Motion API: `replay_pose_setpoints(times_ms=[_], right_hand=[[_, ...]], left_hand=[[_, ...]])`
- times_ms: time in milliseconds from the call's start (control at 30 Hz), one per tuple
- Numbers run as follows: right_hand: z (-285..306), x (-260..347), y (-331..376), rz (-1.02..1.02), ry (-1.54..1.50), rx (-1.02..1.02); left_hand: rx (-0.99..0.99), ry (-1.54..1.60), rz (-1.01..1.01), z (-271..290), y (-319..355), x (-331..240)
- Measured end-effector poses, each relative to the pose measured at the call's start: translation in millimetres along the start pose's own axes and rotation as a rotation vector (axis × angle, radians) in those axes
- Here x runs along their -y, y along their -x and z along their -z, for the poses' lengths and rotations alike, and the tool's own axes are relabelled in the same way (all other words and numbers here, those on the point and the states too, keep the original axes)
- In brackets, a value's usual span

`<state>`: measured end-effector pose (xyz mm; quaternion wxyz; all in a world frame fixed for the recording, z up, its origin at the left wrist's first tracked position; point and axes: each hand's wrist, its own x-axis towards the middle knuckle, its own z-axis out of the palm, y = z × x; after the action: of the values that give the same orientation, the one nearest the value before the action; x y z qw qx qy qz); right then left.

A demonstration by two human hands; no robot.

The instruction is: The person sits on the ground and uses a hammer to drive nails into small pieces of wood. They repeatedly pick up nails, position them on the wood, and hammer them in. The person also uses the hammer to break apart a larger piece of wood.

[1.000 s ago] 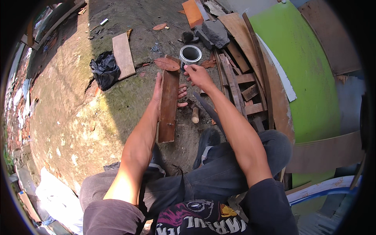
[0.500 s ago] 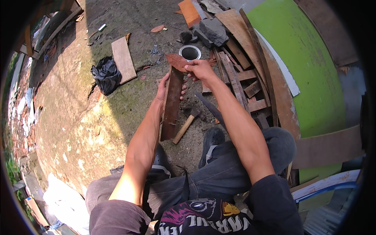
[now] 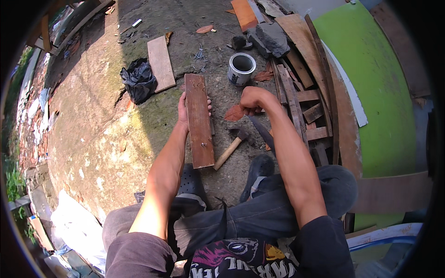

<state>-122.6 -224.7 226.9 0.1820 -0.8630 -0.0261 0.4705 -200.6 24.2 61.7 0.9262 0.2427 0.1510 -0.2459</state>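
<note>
My left hand (image 3: 183, 109) is closed round a reddish-brown wooden board (image 3: 198, 125), its fingers showing at the far side. The board's broad face is up, and a small metallic bit sticks out near its lower end. In my closed right hand (image 3: 254, 99) a dry brown leaf (image 3: 234, 113) is pinched, just right of the board. A hammer (image 3: 230, 149) with a wooden handle lies on the ground beside the board's near end. Partly behind my right forearm is a dark, flat, blade-like piece (image 3: 261, 131).
Beyond my right hand stands an open metal can (image 3: 241, 69). Several nails (image 3: 200, 54) lie on the ground. A black plastic bag (image 3: 138, 80) and a pale board (image 3: 161, 64) are at left. Scrap wood (image 3: 296, 99), dark rocks (image 3: 270, 39) and a green panel (image 3: 371, 92) line the right.
My left hand has turned the board so its broad face shows. The right hand has drawn the leaf away from the board's top, to the right and nearer me.
</note>
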Motion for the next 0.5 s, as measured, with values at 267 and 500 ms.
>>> replay_pose_setpoints(times_ms=[267, 500], right_hand=[[-89.0, -26.3, -71.8, 0.051, -0.306, -0.28], [-170.6, -41.0, -67.6, -0.155, -0.234, 0.059]], left_hand=[[-0.27, 0.177, -0.176, 33.7, 27.3, -8.2], [-0.377, 0.071, -0.238, 54.9, 38.7, -13.0]])
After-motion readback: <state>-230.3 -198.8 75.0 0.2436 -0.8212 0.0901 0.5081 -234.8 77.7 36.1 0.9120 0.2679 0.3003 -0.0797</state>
